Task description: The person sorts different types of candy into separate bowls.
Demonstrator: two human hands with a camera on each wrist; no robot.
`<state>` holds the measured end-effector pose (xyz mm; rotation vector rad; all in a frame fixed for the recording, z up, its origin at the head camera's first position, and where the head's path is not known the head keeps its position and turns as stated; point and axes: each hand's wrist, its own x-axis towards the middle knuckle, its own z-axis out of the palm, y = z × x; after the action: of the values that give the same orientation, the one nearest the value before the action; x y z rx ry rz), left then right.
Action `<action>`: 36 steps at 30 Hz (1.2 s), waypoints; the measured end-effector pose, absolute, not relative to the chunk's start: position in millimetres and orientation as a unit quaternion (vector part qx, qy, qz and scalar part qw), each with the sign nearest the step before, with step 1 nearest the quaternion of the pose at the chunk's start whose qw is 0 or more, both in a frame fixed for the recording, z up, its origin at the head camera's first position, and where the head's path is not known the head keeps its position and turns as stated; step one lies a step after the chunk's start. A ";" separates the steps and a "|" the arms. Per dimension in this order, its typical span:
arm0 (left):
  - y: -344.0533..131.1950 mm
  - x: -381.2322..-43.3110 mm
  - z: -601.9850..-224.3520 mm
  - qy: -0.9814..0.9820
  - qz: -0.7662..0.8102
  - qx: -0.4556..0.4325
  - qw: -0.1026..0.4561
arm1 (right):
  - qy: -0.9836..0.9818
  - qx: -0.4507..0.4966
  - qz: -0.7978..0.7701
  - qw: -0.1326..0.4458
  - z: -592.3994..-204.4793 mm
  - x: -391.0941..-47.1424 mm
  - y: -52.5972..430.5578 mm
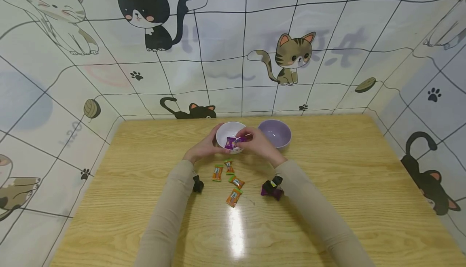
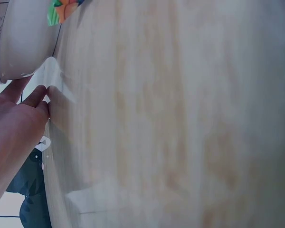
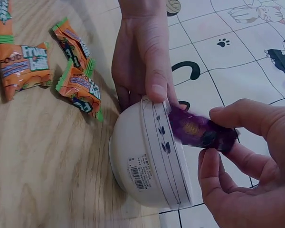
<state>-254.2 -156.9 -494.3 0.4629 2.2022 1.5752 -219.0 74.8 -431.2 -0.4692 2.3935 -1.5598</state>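
Observation:
My left hand point(image 1: 205, 147) grips a white bowl point(image 3: 128, 142) at its side, thumb on the rim and fingers around the outside. A printed label and dark leaf pattern mark the bowl's wall. Over the bowl's mouth, my right hand point(image 1: 257, 141) pinches a purple-wrapped candy point(image 3: 202, 129) between thumb and fingers. Another purple candy point(image 1: 229, 143) shows inside the bowl in the head view. Several orange-and-green wrapped candies point(image 1: 234, 197) lie on the table in front of the bowl.
A purple bowl point(image 1: 274, 131) stands just right of the white one. Purple wrappers point(image 1: 277, 194) lie on the wooden table point(image 1: 346, 170) beneath my right wrist. Behind the table rises a cat-patterned backdrop point(image 1: 225, 73), with similar panels on both sides.

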 end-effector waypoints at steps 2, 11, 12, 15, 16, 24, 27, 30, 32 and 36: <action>-156.0 -254.1 -494.3 0.787 0.561 0.165 0.197 | 0.818 -0.156 -0.540 0.126 -431.3 -223.0 72.2; -152.7 -254.8 -492.7 0.797 0.550 0.161 0.193 | 0.814 -0.112 -0.562 0.099 -435.3 -228.4 75.4; -152.6 -254.8 -492.5 0.799 0.547 0.161 0.193 | 0.813 -0.112 -0.564 0.095 -435.8 -228.8 76.7; -152.0 -255.1 -492.7 0.799 0.546 0.165 0.192 | 0.815 -0.120 -0.559 0.091 -435.8 -227.9 81.6; -152.2 -255.1 -492.9 0.797 0.547 0.166 0.192 | 0.816 -0.121 -0.557 0.093 -436.0 -227.3 83.5; -153.3 -255.1 -493.5 0.781 0.566 0.179 0.194 | 0.814 -0.152 -0.553 0.094 -438.0 -215.2 96.4; -154.0 -254.6 -493.6 0.780 0.567 0.177 0.198 | 0.806 -0.166 -0.560 0.092 -440.2 -209.6 101.5; -154.4 -253.6 -493.3 0.780 0.567 0.170 0.202 | 0.798 -0.177 -0.569 0.092 -442.9 -202.3 107.7; -154.7 -253.5 -493.3 0.781 0.566 0.166 0.204 | 0.795 -0.183 -0.570 0.093 -446.0 -197.5 111.8; -155.4 -253.9 -494.4 0.785 0.563 0.165 0.200 | 0.794 -0.187 -0.569 0.104 -453.0 -186.0 120.2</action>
<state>-253.9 -155.4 -494.4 0.4620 2.1931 1.5724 -186.0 120.2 -453.0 -0.5525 2.3423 -1.6768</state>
